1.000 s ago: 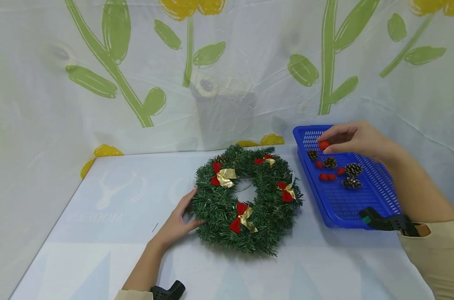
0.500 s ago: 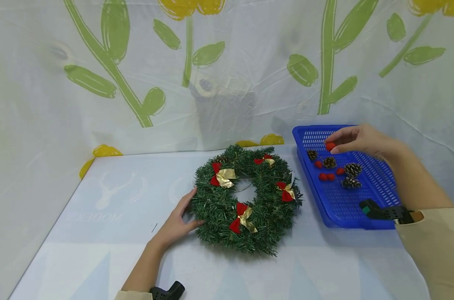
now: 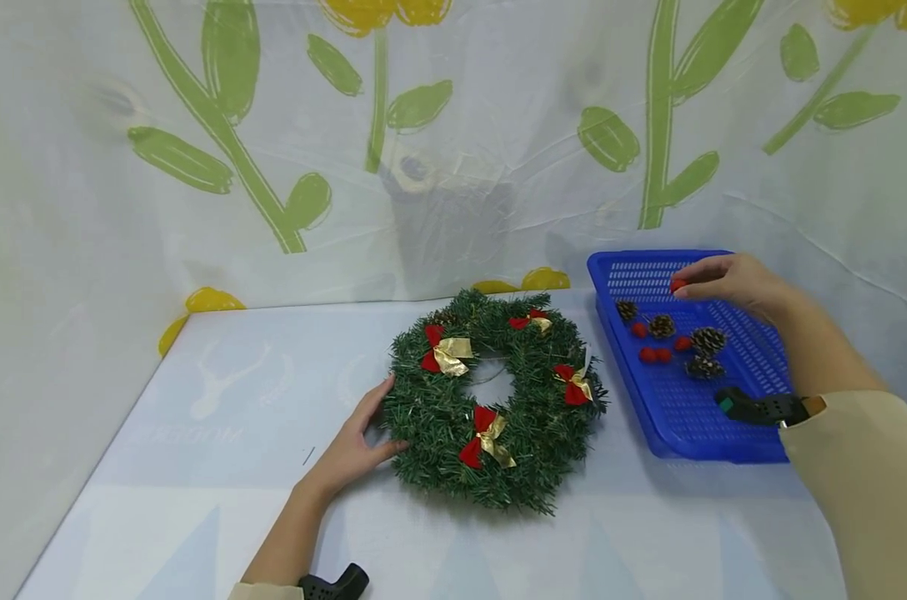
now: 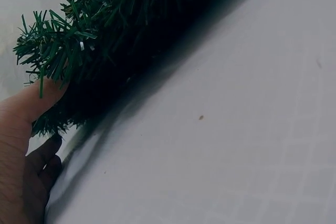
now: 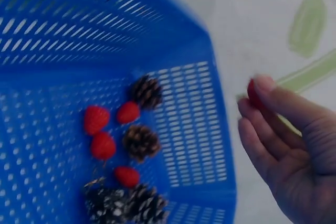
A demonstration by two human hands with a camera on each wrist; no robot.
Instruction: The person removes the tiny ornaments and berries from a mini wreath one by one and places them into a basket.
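Observation:
A green wreath (image 3: 423, 433) with several red and gold bows lies on the table. My left hand (image 3: 352, 450) grips its left edge; in the left wrist view the thumb (image 4: 44, 98) presses into the needles and the other fingers are lower down, partly hidden. My right hand (image 3: 739, 283) pinches a small red artificial berry (image 3: 678, 285) between thumb and fingertips, over the back of the blue basket (image 3: 652, 421) in the head view. In the right wrist view the berry (image 5: 254, 95) is mostly covered by the fingers.
Inside the basket lie several red berries (image 5: 96, 119) and several pinecones (image 5: 142, 142), some with white-tipped scales. The basket stands right of the wreath. A pale curtain (image 3: 468, 208) printed with flowers hangs behind the white table (image 3: 221, 450).
My right hand has moved to the right over the basket's back part, carrying the red berry. The left hand and the wreath have stayed in place.

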